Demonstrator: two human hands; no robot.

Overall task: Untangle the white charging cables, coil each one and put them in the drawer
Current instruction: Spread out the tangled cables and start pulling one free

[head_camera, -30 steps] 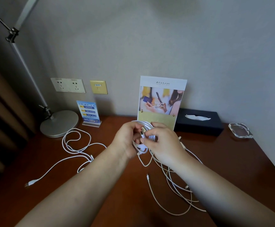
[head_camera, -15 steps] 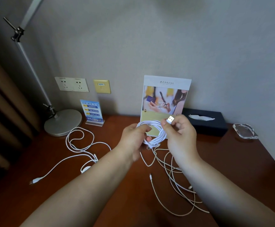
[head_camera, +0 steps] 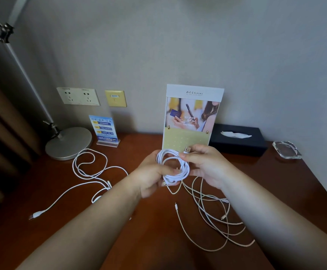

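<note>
Wooden worktop (head_camera: 285,182) seen from the head camera, drawer out of view. Step in hand, as judged: finishing the coil of the first white cable. Left hand (head_camera: 151,178), fingers (head_camera: 158,171) curled round the left and lower side of the coiled cable (head_camera: 186,168). Right hand (head_camera: 207,164), fingers (head_camera: 197,152) pinching the top of the coil together with its free end. The coil is held in the air above the middle of the worktop, toward the back edge, in front of the card stand (head_camera: 193,117). Tangle of cables (head_camera: 213,217) lying toward the right front. One loose cable (head_camera: 92,168) lying toward the left back corner, near the lamp base (head_camera: 67,143); neither is coiled yet. The coil stands as an upright ring, its flat face toward the viewer, long axis running slightly top to bottom. USB plug (head_camera: 187,149) points up toward the back edge. Next move calls for tucking this end in so the loops hold, then finding the drawer
</note>
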